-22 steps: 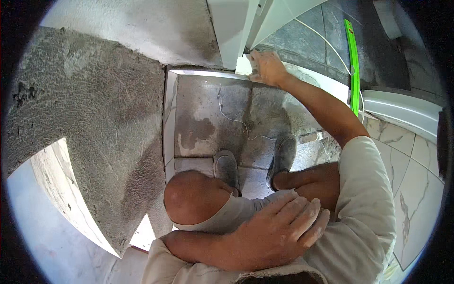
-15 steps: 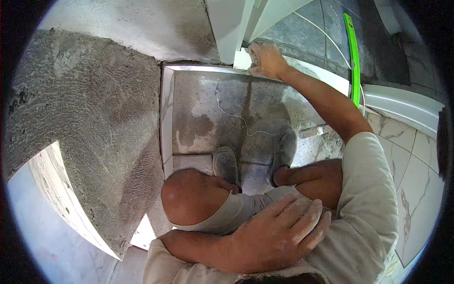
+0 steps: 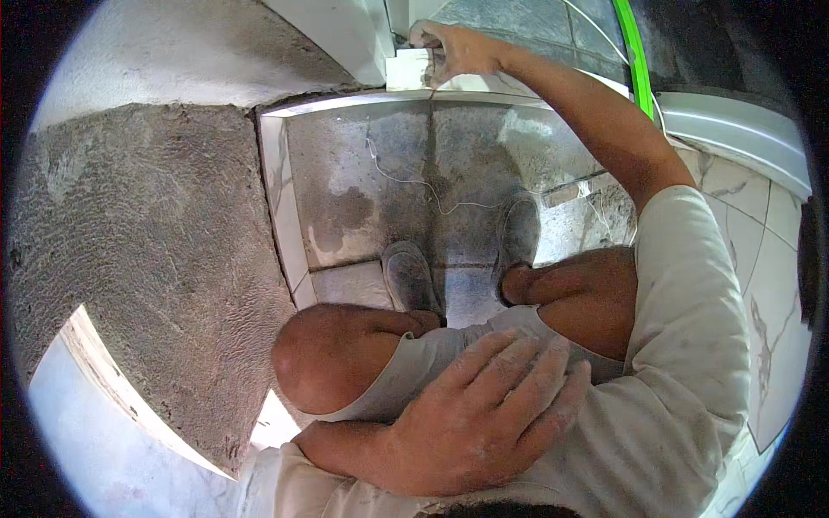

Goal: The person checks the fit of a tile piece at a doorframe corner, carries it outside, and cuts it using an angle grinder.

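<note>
At the far edge of the step, my right hand (image 3: 458, 50) reaches out with its fingers bent. It closes over a white marble-look tile strip (image 3: 505, 82), its thumb hanging down at the near edge; the fingertips are partly hidden. A shorter white tile piece (image 3: 408, 71) sits just left of the hand, by the door frame. My left hand (image 3: 488, 414) lies across my lap, palm down and dusty. Its fingers are stretched out and slightly bent, with nothing visible in them.
Grey cement (image 3: 155, 233) covers the raised surface at left. My shoes (image 3: 410, 281) stand on grey floor tiles (image 3: 345, 233), where a thin white string (image 3: 406, 180) lies. A bright green level (image 3: 637, 65) rests at the far right, beside a white sill (image 3: 734, 129).
My right hand has shifted left along the strip, uncovering more of the tile by the frame. The view has tilted, and my left hand stays on my lap.
</note>
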Demonstrator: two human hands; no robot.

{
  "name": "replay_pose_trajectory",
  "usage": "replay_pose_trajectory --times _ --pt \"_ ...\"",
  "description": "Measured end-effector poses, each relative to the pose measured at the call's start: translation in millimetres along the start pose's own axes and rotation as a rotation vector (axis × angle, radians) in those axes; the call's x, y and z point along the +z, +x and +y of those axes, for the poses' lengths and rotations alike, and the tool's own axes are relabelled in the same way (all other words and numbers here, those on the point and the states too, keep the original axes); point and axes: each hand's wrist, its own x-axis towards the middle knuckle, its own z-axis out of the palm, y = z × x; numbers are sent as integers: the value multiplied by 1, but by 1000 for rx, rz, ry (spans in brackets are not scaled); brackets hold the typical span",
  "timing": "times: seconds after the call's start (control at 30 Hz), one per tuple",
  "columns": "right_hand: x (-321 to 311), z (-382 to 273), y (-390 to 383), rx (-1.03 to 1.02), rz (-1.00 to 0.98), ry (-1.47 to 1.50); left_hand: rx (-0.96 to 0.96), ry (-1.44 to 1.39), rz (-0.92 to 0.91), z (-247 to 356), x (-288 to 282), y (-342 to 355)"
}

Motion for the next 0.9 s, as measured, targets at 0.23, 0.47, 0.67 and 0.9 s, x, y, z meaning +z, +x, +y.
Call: replay_pose_trajectory --times 0.23,0.47,0.67,0.9 --pt "18 -7 -17 -2 171 -288 -11 25 -42 -3 3 2" --pt "28 6 -19 -49 286 -375 -31 38 -74 -2 1 5" --pt "33 5 -20 -35 327 -421 -31 47 -54 -3 2 8" --pt "35 14 -16 -20 307 -424 -27 15 -61 -6 0 11"
